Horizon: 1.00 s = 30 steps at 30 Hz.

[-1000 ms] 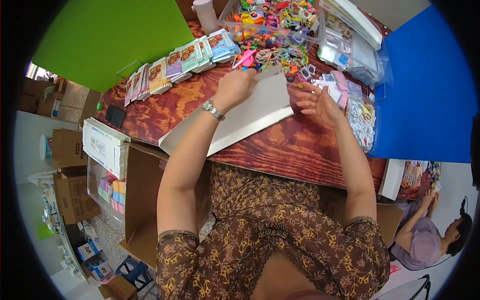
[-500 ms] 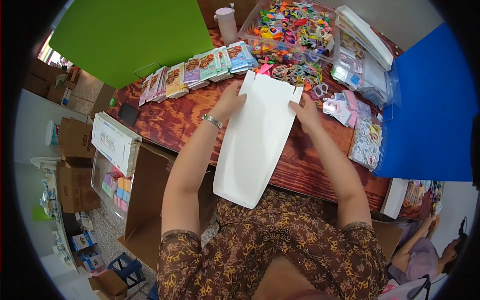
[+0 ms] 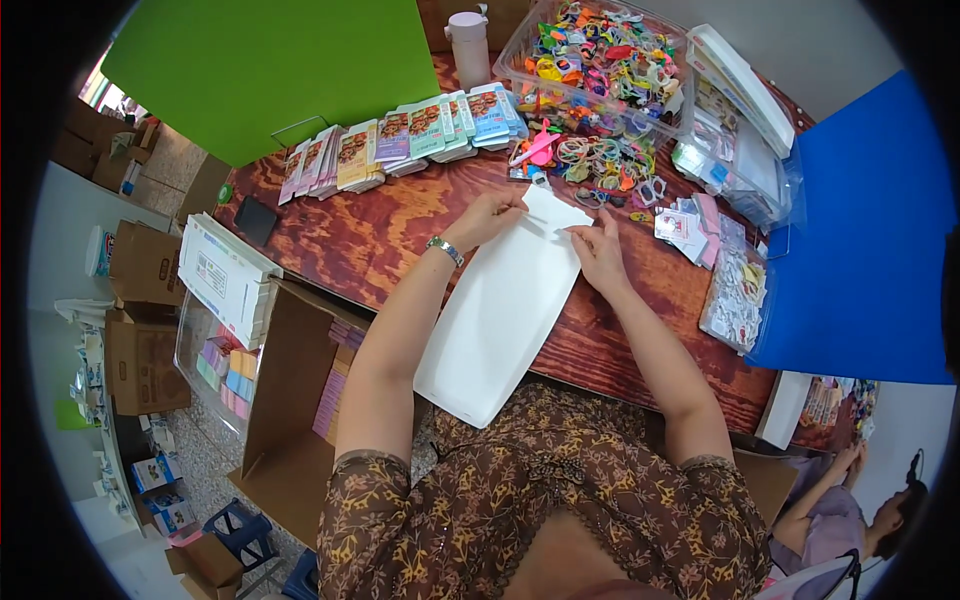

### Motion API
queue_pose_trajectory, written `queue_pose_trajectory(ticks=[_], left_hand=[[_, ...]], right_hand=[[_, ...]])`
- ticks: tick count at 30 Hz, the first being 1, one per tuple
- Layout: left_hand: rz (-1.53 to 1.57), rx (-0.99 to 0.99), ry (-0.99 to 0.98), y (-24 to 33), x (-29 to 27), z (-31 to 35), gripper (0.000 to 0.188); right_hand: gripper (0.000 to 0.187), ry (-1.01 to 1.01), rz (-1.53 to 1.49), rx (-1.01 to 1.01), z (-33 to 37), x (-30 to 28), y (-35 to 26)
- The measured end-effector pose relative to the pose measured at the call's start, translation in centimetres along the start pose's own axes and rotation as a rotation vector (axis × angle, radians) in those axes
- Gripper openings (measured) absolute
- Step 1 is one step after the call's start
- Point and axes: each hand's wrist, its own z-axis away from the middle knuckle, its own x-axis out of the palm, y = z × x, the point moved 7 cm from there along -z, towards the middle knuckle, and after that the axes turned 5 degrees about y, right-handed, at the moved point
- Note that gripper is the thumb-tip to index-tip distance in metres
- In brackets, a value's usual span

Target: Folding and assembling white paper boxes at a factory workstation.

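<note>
A long white cardboard tray [image 3: 492, 320] with low raised sides slants across the table edge, its near end close to my lap. My left hand [image 3: 485, 220] pinches the tray's far left corner, where a narrow flap is folded inward. At the far right corner, my right hand [image 3: 602, 258] grips the side, thumb and forefinger on a folded flap. Just beyond the far end lies a loose pile of colourful plastic bands and trinkets [image 3: 605, 165].
Coloured card packs [image 3: 425, 128] stand in a row by a green panel [image 3: 270, 70]. Behind are a bottle [image 3: 468, 50] and a clear bin [image 3: 680, 125] of trinkets. Bagged pieces [image 3: 735, 295] lie near a blue panel [image 3: 860, 240]. An open carton [image 3: 290, 400] is at left; another person [image 3: 835, 505] sits right.
The tray's far end has come lower and nearer to me. Both hands have moved inward onto its far corners, and the end flaps are now bent in.
</note>
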Motion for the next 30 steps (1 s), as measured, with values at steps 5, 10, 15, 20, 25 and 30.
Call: queue_pose_trajectory(ticks=[5,10,15,20,25,30], left_hand=[[-0.283,-0.062,-0.122,0.2,1.1,-0.9,0.018],[-0.075,-0.087,-0.087,-1.1,1.2,-1.1,0.016],[-0.028,0.065,0.016,0.1,0.8,-1.2,0.030],[-0.286,0.098,0.008,2.6,0.8,-1.0,0.034],[-0.558,0.541,0.003,2.4,1.2,0.0,0.029],[-0.771,0.623,0.058,2.4,2.1,0.8,0.016]], right_hand=[[0.017,-0.131,-0.034,0.095,-0.3,0.4,1.3],[0.017,-0.082,-0.011,0.070,0.0,0.5,1.2],[0.025,0.031,0.009,-0.105,-1.0,-0.5,-3.0],[0.029,-0.005,0.067,0.091,-0.9,-0.6,-1.8],[0.014,0.016,0.337,-0.319,0.0,0.9,-4.2],[0.020,-0.102,0.385,-0.353,-0.1,1.5,-4.3]])
